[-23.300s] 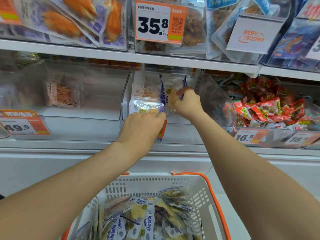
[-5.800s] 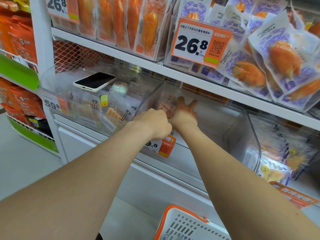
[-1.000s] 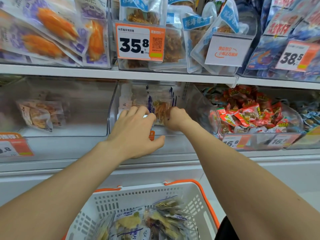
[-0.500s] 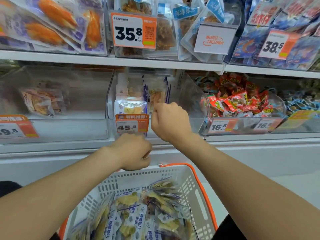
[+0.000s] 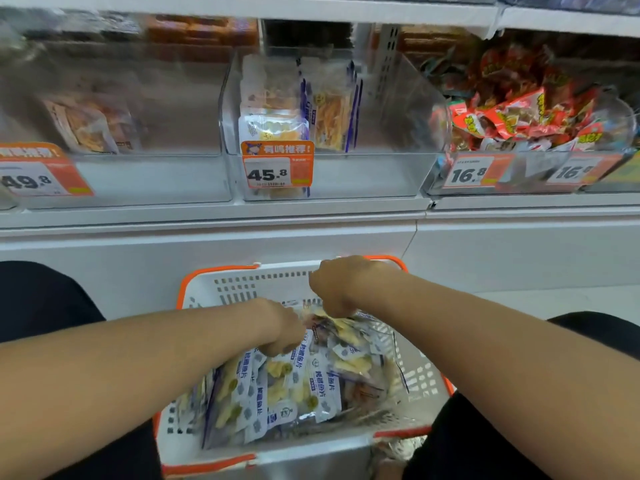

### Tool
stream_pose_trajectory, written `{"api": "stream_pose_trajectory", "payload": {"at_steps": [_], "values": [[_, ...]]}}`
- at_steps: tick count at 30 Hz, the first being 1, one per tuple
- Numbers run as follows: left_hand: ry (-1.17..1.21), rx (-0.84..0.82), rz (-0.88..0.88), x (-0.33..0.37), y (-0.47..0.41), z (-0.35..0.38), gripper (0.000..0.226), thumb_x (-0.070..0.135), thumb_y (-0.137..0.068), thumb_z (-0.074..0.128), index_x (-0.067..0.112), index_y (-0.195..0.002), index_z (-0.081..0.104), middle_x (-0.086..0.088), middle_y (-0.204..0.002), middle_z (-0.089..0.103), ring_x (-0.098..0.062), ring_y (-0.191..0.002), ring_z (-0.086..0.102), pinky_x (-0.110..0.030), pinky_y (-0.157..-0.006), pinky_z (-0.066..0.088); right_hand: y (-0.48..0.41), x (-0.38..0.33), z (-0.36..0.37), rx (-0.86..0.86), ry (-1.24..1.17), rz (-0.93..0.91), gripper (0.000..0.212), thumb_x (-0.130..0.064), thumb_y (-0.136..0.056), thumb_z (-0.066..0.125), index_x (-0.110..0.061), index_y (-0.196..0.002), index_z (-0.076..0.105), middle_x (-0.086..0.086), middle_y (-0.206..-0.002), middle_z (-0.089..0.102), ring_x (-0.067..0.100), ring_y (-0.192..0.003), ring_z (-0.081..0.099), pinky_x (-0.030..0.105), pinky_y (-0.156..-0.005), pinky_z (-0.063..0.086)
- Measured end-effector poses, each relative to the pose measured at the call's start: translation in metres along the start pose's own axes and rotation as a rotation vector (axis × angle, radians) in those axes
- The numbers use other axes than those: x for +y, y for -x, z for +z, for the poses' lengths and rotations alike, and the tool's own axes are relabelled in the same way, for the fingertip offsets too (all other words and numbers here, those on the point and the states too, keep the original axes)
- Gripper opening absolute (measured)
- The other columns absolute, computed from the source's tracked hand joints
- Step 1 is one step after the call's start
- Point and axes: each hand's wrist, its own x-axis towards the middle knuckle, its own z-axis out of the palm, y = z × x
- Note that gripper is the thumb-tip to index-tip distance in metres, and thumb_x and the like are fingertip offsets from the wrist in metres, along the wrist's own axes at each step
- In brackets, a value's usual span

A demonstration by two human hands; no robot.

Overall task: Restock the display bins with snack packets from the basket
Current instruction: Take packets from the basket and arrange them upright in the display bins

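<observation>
A white basket with an orange rim [image 5: 221,289] sits on the floor between my knees, holding several white-and-blue snack packets [image 5: 294,386] of yellow fish slices. My left hand [image 5: 280,327] reaches down into the pile, and its curled fingers pinch the top edge of one packet. My right hand [image 5: 337,289] hangs over the far side of the pile, fingers curled down around the top of another packet. Above, the clear middle display bin [image 5: 381,174] with the 45.8 price tag [image 5: 277,168] holds a few of the same packets [image 5: 332,112] standing upright on its left side.
A clear bin on the left [image 5: 156,178], tagged 49.8, holds a few orange-brown packets. The bin on the right [image 5: 519,181], tagged 16.8, is heaped with red packets. A white shelf base [image 5: 207,244] runs just behind the basket.
Both hands have dropped from the middle bin's front down into the basket. The view has tilted down with them, and the upper shelf has gone out of sight.
</observation>
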Motion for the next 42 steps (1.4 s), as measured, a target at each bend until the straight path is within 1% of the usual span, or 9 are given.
{"api": "stream_pose_trajectory", "payload": {"at_steps": [5, 11, 16, 20, 25, 30, 32, 36, 42], "values": [[-0.023, -0.125, 0.034, 0.0, -0.014, 0.023, 0.047, -0.001, -0.098, 0.06, 0.018, -0.141, 0.056, -0.008, -0.137, 0.058, -0.029, -0.097, 0.057, -0.04, -0.076, 0.05, -0.019, -0.012, 0.003, 0.022, 0.015, -0.065, 0.027, -0.016, -0.098, 0.06, -0.018, -0.077, 0.042, 0.004, -0.087, 0.05, 0.018, -0.068, 0.054, 0.033, -0.056, 0.043], [-0.12, -0.235, 0.067, -0.004, -0.027, 0.05, 0.047, 0.001, -0.092, 0.074, 0.009, -0.136, 0.062, -0.013, -0.144, 0.057, -0.033, -0.123, 0.06, -0.048, -0.099, 0.055, -0.026, -0.019, -0.008, 0.038, 0.043, -0.103, 0.009, -0.007, -0.097, 0.052, -0.014, -0.091, 0.051, 0.003, -0.087, 0.05, 0.017, -0.063, 0.05, 0.03, -0.05, 0.037], [-0.119, -0.004, 0.071, -0.012, -0.026, 0.062, 0.022, 0.007, -0.094, 0.073, 0.004, -0.116, 0.071, -0.016, -0.13, 0.063, -0.033, -0.107, 0.064, -0.046, -0.083, 0.057, -0.028, -0.019, -0.015, 0.049, 0.024, -0.095, 0.02, -0.008, -0.098, 0.05, -0.017, -0.081, 0.043, 0.003, -0.088, 0.047, 0.017, -0.064, 0.05, 0.03, -0.051, 0.037], [0.074, -0.006, 0.041, -0.022, -0.017, 0.048, 0.014, 0.003, -0.093, 0.065, 0.011, -0.101, 0.073, -0.01, -0.105, 0.072, -0.026, -0.085, 0.065, -0.037, -0.076, 0.052, -0.029, -0.014, -0.018, 0.047, 0.013, -0.101, 0.009, -0.012, -0.1, 0.05, -0.015, -0.108, 0.053, 0.003, -0.095, 0.05, 0.017, -0.067, 0.05, 0.03, -0.052, 0.035], [0.429, 0.31, 0.045, -0.044, -0.005, 0.017, 0.015, 0.014, -0.102, 0.058, 0.028, -0.096, 0.057, 0.011, -0.093, 0.059, -0.016, -0.09, 0.063, -0.04, -0.084, 0.055, -0.028, -0.006, -0.021, -0.046, 0.006, -0.028, 0.023, -0.005, -0.098, 0.05, -0.016, -0.079, 0.044, 0.002, -0.084, 0.05, 0.019, -0.066, 0.047, 0.029, -0.056, 0.04], [0.654, 0.577, -0.001, -0.057, 0.02, -0.025, 0.028, 0.017, -0.099, 0.06, 0.031, -0.078, 0.048, 0.012, -0.078, 0.053, -0.014, -0.074, 0.05, -0.029, -0.065, 0.04, -0.023, 0.003, -0.023, -0.171, 0.013, 0.07, 0.021, -0.018, -0.101, 0.057, -0.016, -0.122, 0.056, -0.002, -0.09, 0.055, 0.018, -0.074, 0.055, 0.031, -0.066, 0.051], [0.703, 0.627, -0.016, -0.066, 0.035, -0.041, 0.03, 0.016, -0.098, 0.062, 0.032, -0.078, 0.047, 0.013, -0.08, 0.052, -0.012, -0.075, 0.05, -0.025, -0.062, 0.036, -0.018, 0.012, -0.029, -0.171, -0.021, 0.119, 0.022, -0.031, -0.1, 0.064, -0.013, -0.108, 0.054, -0.001, -0.091, 0.057, 0.022, -0.084, 0.062, 0.036, -0.08, 0.056], [0.795, 0.725, -0.015, -0.085, 0.074, -0.069, 0.007, 0.014, -0.102, 0.058, 0.021, -0.102, 0.056, 0.002, -0.096, 0.065, -0.013, -0.082, 0.059, -0.029, -0.068, 0.047, -0.008, 0.047, -0.048, -0.134, -0.477, 0.189, 0.043, -0.052, -0.089, 0.076, -0.011, -0.09, 0.063, 0.004, -0.095, 0.077, 0.026, -0.083, 0.076, 0.044, -0.084, 0.063], [0.844, 1.177, 0.028, -0.092, 0.12, -0.097, 0.01, 0.015, -0.102, 0.061, 0.024, -0.1, 0.064, 0.007, -0.088, 0.066, -0.007, -0.075, 0.06, -0.026, -0.069, 0.049, 0.008, 0.075, -0.07, 0.047, -1.188, 0.096, 0.022, -0.018, -0.088, 0.082, -0.007, -0.106, 0.078, 0.007, -0.101, 0.08, 0.021, -0.086, 0.07, 0.039, -0.086, 0.061]]}}
